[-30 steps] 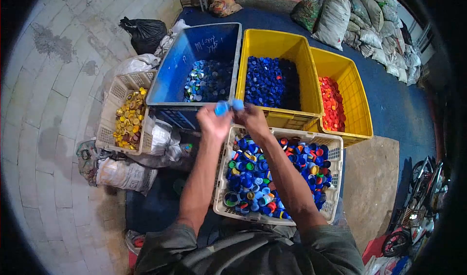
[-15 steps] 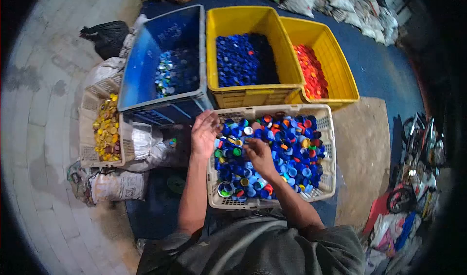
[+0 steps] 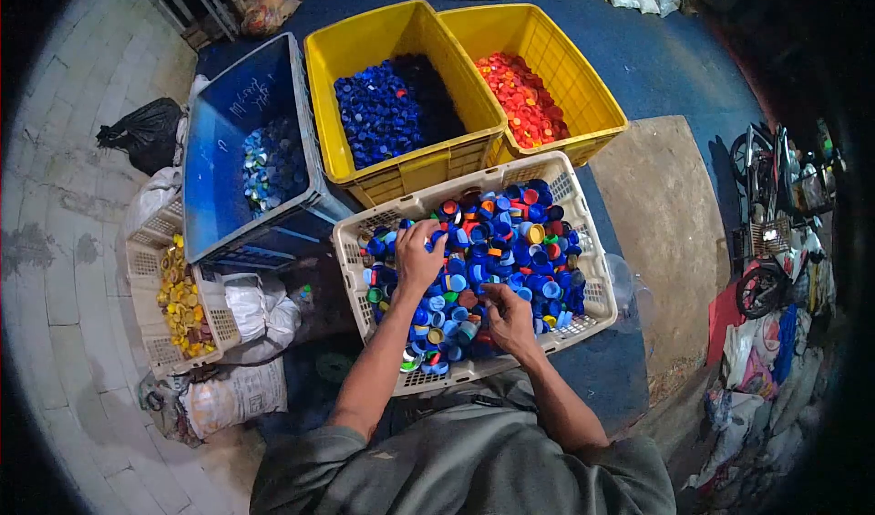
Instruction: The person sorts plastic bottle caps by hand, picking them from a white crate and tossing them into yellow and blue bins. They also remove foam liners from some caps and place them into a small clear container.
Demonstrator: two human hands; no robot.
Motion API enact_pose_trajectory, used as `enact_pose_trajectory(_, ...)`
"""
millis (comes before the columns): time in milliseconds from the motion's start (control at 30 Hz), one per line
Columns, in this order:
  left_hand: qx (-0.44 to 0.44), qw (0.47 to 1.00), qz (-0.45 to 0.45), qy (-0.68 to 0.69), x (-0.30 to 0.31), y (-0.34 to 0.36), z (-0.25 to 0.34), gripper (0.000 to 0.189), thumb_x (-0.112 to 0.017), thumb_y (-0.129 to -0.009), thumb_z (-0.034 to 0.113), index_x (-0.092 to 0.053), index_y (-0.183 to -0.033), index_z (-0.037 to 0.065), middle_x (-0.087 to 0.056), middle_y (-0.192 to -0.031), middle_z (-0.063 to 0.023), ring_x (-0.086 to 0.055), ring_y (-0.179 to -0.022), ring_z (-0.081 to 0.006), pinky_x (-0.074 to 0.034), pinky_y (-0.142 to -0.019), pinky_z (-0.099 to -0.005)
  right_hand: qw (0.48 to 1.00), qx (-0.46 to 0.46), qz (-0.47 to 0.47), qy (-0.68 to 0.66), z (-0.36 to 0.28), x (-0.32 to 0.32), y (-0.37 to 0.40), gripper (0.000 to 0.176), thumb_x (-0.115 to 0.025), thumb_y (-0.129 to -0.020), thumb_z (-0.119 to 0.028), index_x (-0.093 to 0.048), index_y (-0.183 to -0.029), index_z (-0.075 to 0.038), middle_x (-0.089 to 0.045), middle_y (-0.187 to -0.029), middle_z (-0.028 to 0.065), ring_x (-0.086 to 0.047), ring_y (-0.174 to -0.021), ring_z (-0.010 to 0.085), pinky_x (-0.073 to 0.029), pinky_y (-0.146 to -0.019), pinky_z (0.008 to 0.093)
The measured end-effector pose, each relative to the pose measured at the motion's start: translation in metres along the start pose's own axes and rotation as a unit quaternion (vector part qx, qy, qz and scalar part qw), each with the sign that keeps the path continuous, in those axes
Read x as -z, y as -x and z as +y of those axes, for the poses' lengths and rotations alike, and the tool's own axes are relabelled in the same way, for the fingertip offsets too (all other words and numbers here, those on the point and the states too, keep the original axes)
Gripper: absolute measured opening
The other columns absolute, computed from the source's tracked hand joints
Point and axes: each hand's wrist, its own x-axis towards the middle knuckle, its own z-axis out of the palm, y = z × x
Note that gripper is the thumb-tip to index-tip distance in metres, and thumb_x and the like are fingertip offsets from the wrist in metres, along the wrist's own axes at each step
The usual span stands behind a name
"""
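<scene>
A pale plastic crate [image 3: 351, 258] in front of me is filled with mixed bottle caps [image 3: 497, 251], mostly blue, with red, green, orange and yellow among them. Over its left part, my left hand [image 3: 418, 258] bends its fingers and thumb around a blue bottle cap [image 3: 438, 238]. My right hand [image 3: 512, 322] is low over the middle of the same caps, fingers curled toward the thumb; whatever lies between them is too small to make out.
Behind the crate stand a blue bin [image 3: 205, 182] of pale caps, a yellow bin [image 3: 328, 105] of dark blue caps and another yellow bin [image 3: 583, 87] of red caps. A smaller crate [image 3: 146, 264] with yellow caps stands left. A bicycle [image 3: 761, 287] and sacks are right.
My view has turned, so the crate and bins appear tilted. My left hand has come from the crate's left rim onto the caps, its fingers now bent. My right hand is lower over the caps.
</scene>
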Motion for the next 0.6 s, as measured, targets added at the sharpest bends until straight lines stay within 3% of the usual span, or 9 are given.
enact_pose_trajectory(33, -0.027, 0.999, 0.022, -0.007, -0.007, -0.004, -0.002, 0.034, -0.076, -0.074, 0.01, -0.064, -0.106, 0.007, -0.068, -0.09, -0.0068, -0.06, -0.082, -0.0266, -0.046, -0.077, -0.0379, 1.0, -0.016, -0.004, 0.012, -0.002, 0.003, 0.001, 0.022, -0.056, -0.09, -0.002, -0.061, -0.111, 0.002, -0.069, -0.093, 0.0149, -0.068, -0.079, 0.0188, -0.052, -0.067, 0.0309)
enact_pose_trajectory(100, 0.005, 1.0, 0.008, -0.022, -0.02, -0.008, -0.002, 0.034, -0.075, -0.074, 0.01, -0.064, -0.107, 0.007, -0.068, -0.091, -0.0068, -0.059, -0.084, -0.0267, -0.046, -0.077, -0.0387, 0.998, -0.047, -0.012, 0.038, -0.008, 0.009, 0.005, 0.024, -0.055, -0.09, -0.002, -0.061, -0.113, 0.0, -0.07, -0.093, 0.0138, -0.069, -0.084, 0.0183, -0.052, -0.072, 0.0302)
enact_pose_trajectory(300, 0.038, 0.996, -0.008, -0.076, -0.041, -0.017, -0.01, 0.047, -0.074, -0.076, 0.012, -0.057, -0.12, 0.008, -0.07, -0.103, -0.0028, -0.058, -0.085, -0.0249, -0.047, -0.079, -0.0395, 0.997, -0.018, 0.003, 0.07, -0.008, 0.018, 0.015, 0.025, -0.058, -0.087, -0.003, -0.062, -0.111, 0.0, -0.069, -0.093, 0.0157, -0.069, -0.082, 0.0214, -0.051, -0.07, 0.03)
enact_pose_trajectory(400, 0.065, 0.996, -0.025, -0.055, -0.048, -0.018, -0.013, 0.046, -0.073, -0.076, 0.014, -0.058, -0.119, 0.01, -0.069, -0.105, -0.0033, -0.056, -0.093, -0.0292, -0.045, -0.085, -0.0416, 0.998, -0.014, 0.006, 0.06, -0.005, 0.02, 0.014, 0.025, -0.057, -0.087, -0.003, -0.061, -0.112, 0.0, -0.068, -0.094, 0.0166, -0.068, -0.08, 0.0219, -0.051, -0.069, 0.0308)
enact_pose_trajectory(500, 0.045, 0.995, -0.018, -0.084, -0.048, -0.023, -0.004, 0.043, -0.073, -0.076, 0.016, -0.059, -0.116, 0.011, -0.07, -0.103, -0.0026, -0.056, -0.092, -0.0288, -0.045, -0.085, -0.0419, 0.999, -0.001, 0.013, 0.044, -0.014, 0.022, 0.007, 0.024, -0.057, -0.087, -0.004, -0.062, -0.111, -0.001, -0.067, -0.092, 0.0205, -0.067, -0.074, 0.0307, -0.05, -0.065, 0.0351)
enact_pose_trajectory(600, 0.055, 0.994, -0.016, -0.098, -0.054, -0.027, 0.0, 0.04, -0.072, -0.077, 0.016, -0.06, -0.115, 0.012, -0.07, -0.098, -0.0016, -0.057, -0.091, -0.0273, -0.044, -0.083, -0.0408, 0.998, -0.041, -0.018, 0.038, -0.014, 0.024, -0.001, 0.025, -0.058, -0.086, -0.004, -0.062, -0.11, 0.0, -0.067, -0.094, 0.0212, -0.067, -0.08, 0.0327, -0.051, -0.068, 0.0362)
